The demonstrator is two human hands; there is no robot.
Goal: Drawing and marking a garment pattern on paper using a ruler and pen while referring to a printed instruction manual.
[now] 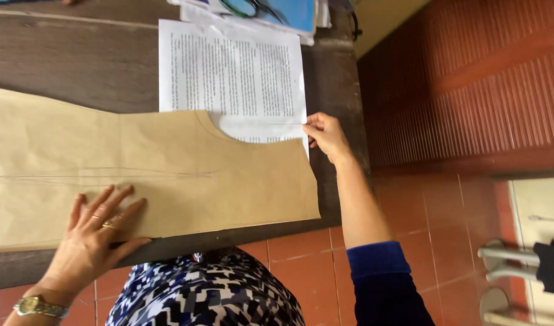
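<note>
The brown paper pattern (168, 175) lay on the dark bench (66, 66), its left end cut off. The left hand (96, 232) pressed flat on it, grip open. The right hand (325, 136) pinched its corner over a printed sheet (235, 66), partly hidden.

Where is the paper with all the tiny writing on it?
In the head view, the printed sheet lies at the top middle of the dark wooden table, partly under the brown pattern paper, beside the right hand.
</note>
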